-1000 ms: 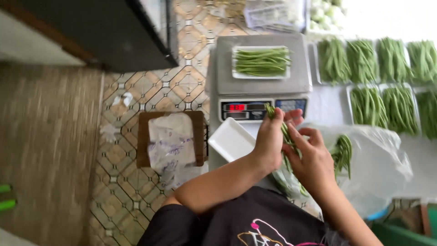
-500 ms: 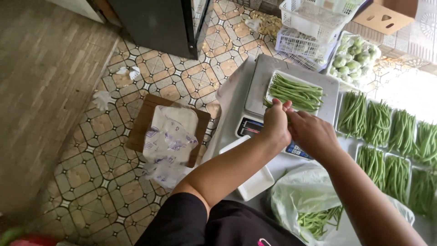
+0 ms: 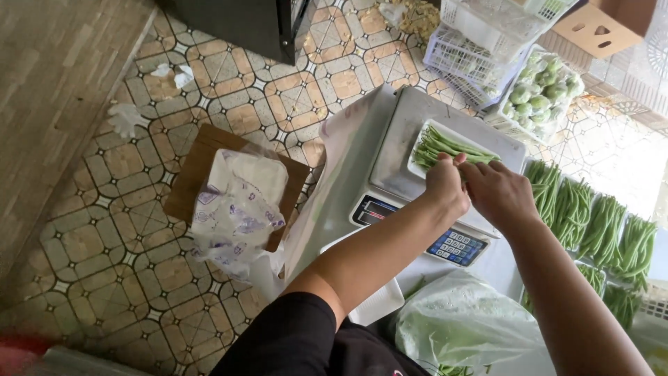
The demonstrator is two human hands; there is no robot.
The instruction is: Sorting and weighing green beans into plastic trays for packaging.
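Observation:
A white tray [image 3: 416,154] of green beans [image 3: 440,144] sits on the platform of a grey electronic scale [image 3: 407,167]. My left hand [image 3: 447,186] and my right hand [image 3: 498,193] are side by side over the tray's near edge, fingertips down among the beans. The fingers of both hands are curled, and the hands hide whether any beans are pinched between them. A clear plastic bag [image 3: 466,327] with loose green beans lies below my arms, close to my body.
Several white trays filled with green beans [image 3: 591,216] line the right side. A bag of round green vegetables [image 3: 543,94] and white plastic crates [image 3: 480,42] stand behind the scale. A box with a plastic liner [image 3: 236,195] sits on the tiled floor at left.
My hands have moved from the bean bag near my body up to the tray on the scale. The camera has tilted and shifted with them.

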